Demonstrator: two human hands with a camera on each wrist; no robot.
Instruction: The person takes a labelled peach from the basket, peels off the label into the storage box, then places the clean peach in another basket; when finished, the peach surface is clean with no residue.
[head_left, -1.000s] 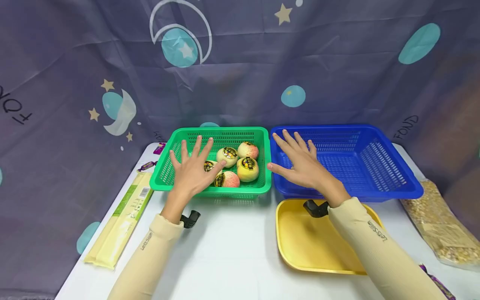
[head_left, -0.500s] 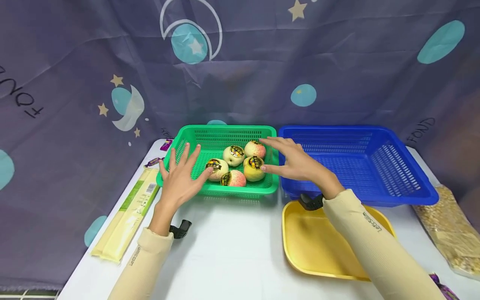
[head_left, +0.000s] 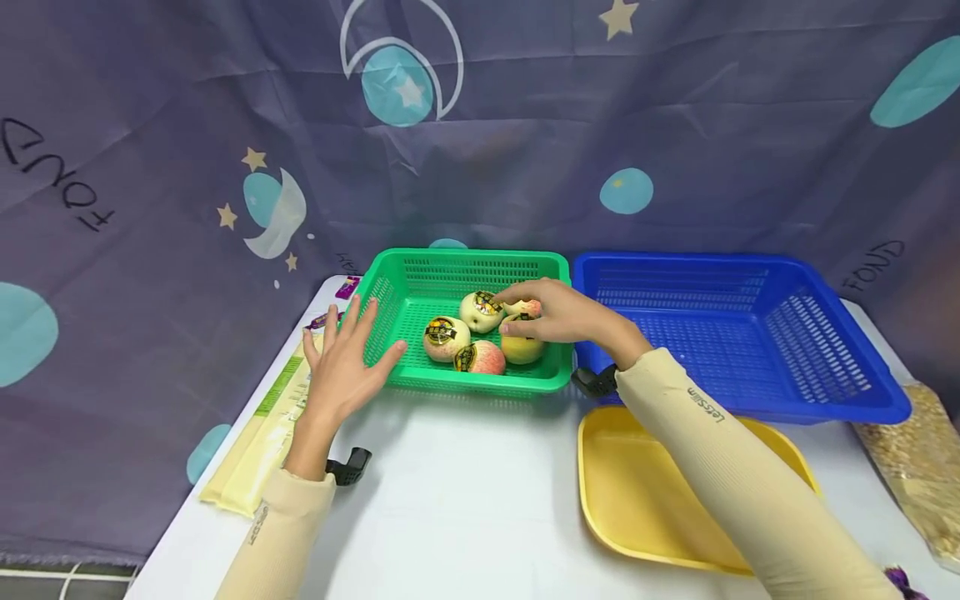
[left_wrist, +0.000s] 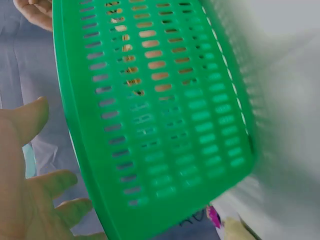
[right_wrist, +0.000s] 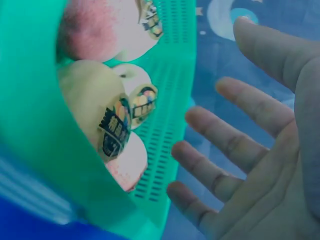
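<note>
Several peaches with black printed labels lie in a green basket (head_left: 408, 258). Among them are a pale peach (head_left: 446, 339), a rosy peach (head_left: 489, 360) and a yellowish peach (head_left: 521, 350). My right hand (head_left: 558, 312) hovers over the basket's right side, hiding parts of the peaches there. Its fingers look spread and hold nothing in the right wrist view, apart from the yellowish peach (right_wrist: 90, 102). Near the basket's left front corner is my left hand (head_left: 341, 367), fingers spread and holding nothing; the left wrist view shows it beside the basket wall (left_wrist: 150, 115).
A blue basket (head_left: 780, 408) stands right of the green one, with a yellow tray (head_left: 645, 475) in front. At left lie a long pale packet (head_left: 262, 446) and purple-wrapped sweets (head_left: 347, 287). A bag of grain-like pieces (head_left: 918, 467) lies far right. A patterned cloth hangs behind.
My right hand has moved left from the blue basket to above the peaches. My left hand has drawn back from over the green basket to its front left corner. The head view has shifted slightly.
</note>
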